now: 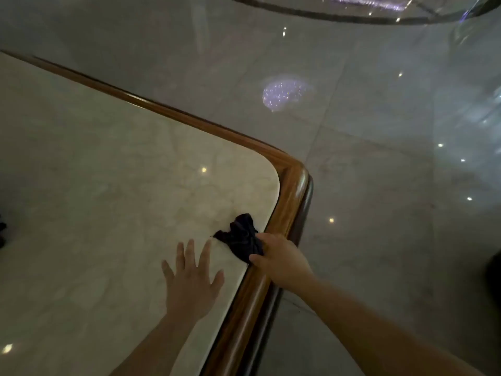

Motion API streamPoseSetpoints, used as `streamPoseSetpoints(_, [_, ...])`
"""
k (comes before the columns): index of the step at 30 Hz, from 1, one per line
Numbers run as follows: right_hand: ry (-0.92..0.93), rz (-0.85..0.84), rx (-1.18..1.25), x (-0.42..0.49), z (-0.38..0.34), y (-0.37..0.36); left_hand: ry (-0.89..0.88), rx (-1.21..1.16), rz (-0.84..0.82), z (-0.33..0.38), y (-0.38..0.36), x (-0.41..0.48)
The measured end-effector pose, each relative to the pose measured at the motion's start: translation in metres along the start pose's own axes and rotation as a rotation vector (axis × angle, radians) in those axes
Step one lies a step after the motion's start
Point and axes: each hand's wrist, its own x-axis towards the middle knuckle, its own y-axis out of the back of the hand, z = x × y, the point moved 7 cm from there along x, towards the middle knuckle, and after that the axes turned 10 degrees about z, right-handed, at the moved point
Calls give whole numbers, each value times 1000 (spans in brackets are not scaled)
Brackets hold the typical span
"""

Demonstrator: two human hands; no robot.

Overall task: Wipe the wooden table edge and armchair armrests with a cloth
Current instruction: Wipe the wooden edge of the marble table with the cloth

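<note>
A pale marble table top is framed by a rounded wooden edge (pixel 291 196) that turns a corner at the middle right. A crumpled dark cloth (pixel 240 237) lies partly on the marble beside the right-hand run of that edge. My right hand (pixel 279 257) rests over the wooden edge and grips the cloth's near end. My left hand (pixel 191 280) lies flat on the marble with fingers spread, a little left of the cloth and apart from it. No armchair is in view.
Glossy grey floor tiles (pixel 379 185) with light reflections lie beyond and to the right of the table. A dark object (pixel 2 232) shows at the far left edge of the table top. Another dark shape (pixel 494 270) sits at the right border.
</note>
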Motion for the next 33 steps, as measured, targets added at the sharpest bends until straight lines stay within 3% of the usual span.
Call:
streamPoseSetpoints(8, [167, 1, -161, 85, 18, -76, 52, 38, -75, -12, -116, 21])
streamPoseSetpoints(14, [242, -63, -400, 105, 30, -112, 3, 61, 27, -19, -139, 19])
streamPoseSetpoints(18, [352, 31, -518, 109, 27, -116, 3, 35, 54, -20, -141, 20])
streamPoseSetpoints(24, [277, 37, -303, 117, 14, -98, 44, 9, -12, -20, -138, 21])
streamPoseSetpoints(28, [215, 161, -202, 102, 13, -50, 82, 12, -64, -18, -119, 30])
streamPoseSetpoints(33, [164, 286, -110, 66, 10, 24, 17, 20, 3, 6, -56, 36])
